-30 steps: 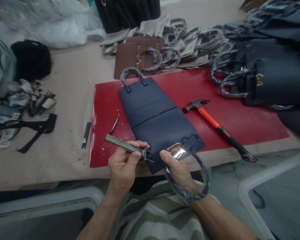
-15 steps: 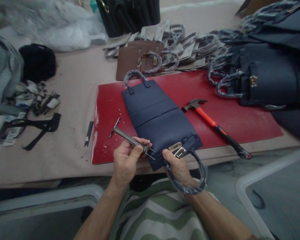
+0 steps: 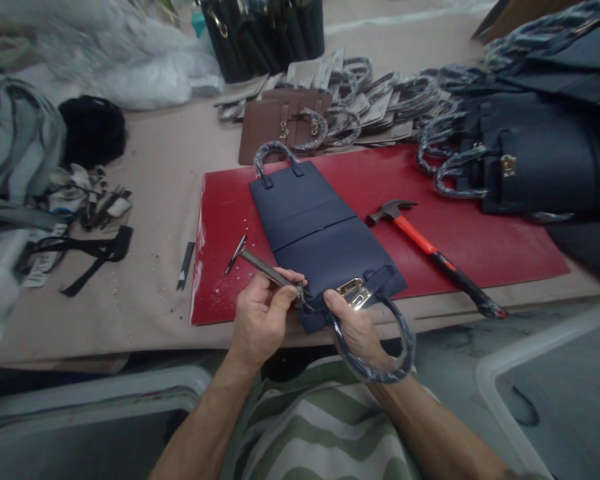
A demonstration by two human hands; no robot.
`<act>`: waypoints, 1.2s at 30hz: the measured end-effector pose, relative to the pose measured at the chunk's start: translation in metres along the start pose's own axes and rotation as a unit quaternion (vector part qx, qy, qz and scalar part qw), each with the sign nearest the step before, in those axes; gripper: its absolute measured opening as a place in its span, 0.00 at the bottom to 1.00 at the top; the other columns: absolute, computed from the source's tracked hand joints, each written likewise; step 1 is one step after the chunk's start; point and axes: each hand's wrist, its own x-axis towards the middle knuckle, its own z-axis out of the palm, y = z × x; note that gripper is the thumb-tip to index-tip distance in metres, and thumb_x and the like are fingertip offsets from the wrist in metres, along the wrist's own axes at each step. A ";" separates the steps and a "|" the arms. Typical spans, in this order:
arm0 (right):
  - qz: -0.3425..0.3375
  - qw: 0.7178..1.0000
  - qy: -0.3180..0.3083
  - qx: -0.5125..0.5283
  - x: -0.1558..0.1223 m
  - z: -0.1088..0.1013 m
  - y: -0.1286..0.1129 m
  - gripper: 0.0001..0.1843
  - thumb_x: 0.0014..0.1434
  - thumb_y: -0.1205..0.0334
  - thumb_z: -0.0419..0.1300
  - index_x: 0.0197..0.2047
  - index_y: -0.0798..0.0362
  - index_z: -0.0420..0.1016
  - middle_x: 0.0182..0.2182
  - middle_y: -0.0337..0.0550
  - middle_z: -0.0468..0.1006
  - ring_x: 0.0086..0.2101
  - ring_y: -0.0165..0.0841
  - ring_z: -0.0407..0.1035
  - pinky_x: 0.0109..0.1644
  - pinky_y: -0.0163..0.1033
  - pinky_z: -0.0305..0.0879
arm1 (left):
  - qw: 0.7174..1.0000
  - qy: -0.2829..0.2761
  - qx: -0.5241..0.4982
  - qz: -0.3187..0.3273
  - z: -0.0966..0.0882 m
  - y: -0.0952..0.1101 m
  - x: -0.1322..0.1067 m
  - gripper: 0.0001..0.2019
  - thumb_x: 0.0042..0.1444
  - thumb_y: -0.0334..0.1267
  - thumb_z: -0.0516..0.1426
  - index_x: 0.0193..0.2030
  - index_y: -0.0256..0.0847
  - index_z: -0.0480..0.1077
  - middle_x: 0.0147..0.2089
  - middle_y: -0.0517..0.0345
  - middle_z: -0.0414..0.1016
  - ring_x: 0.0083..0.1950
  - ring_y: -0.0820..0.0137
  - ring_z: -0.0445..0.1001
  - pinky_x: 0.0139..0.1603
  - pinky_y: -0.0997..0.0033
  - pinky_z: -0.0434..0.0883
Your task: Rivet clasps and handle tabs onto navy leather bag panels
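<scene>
A flat navy bag panel [image 3: 320, 233] lies on a red mat [image 3: 470, 227], its near end hanging over the table edge. My left hand [image 3: 263, 320] is closed round a thin metal tool [image 3: 269, 269] whose tip meets the panel's near left corner. My right hand [image 3: 357, 330] grips the panel's near edge beside a shiny metal clasp [image 3: 354, 293], with the plastic-wrapped handle loop [image 3: 403, 347] hanging round it. A second wrapped handle [image 3: 276, 157] is at the panel's far end.
An orange-handled hammer [image 3: 430, 250] lies on the mat right of the panel. A small dark pin [image 3: 235, 255] and a black strip [image 3: 185, 265] lie to the left. Brown bag pieces [image 3: 275, 123], stacked navy bags [image 3: 540, 153] and scraps [image 3: 80, 227] ring the table.
My left hand has moved the tool closer to the clasp end of the panel, its tip now at the panel's corner. The view has shifted slightly; the right hand keeps its grip.
</scene>
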 end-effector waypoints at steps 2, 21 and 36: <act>0.001 1.000 0.001 0.011 0.003 0.003 -0.003 0.24 0.47 0.46 0.74 0.43 0.50 0.76 0.41 0.41 0.80 0.40 0.37 0.74 0.46 0.43 0.75 | 1.000 -0.005 0.024 0.007 0.000 0.001 0.005 0.08 0.64 0.39 0.58 0.45 0.38 0.73 0.44 0.52 0.80 0.45 0.66 0.81 0.47 0.70 0.78; 0.126 0.981 -0.142 0.049 0.006 -0.012 -0.008 0.17 0.40 0.58 0.76 0.32 0.54 0.78 0.26 0.38 0.76 0.23 0.27 0.66 0.28 0.34 0.66 | 0.999 0.020 0.015 0.032 -0.001 -0.006 0.003 0.09 0.65 0.40 0.57 0.46 0.38 0.71 0.45 0.51 0.78 0.46 0.65 0.81 0.47 0.69 0.78; 0.088 0.987 -0.125 0.039 0.014 0.001 -0.014 0.16 0.44 0.57 0.75 0.33 0.55 0.77 0.26 0.36 0.75 0.22 0.26 0.66 0.27 0.32 0.67 | 0.981 0.008 0.136 0.138 -0.003 -0.010 0.016 0.06 0.64 0.33 0.55 0.46 0.41 0.69 0.46 0.51 0.78 0.45 0.66 0.79 0.48 0.67 0.75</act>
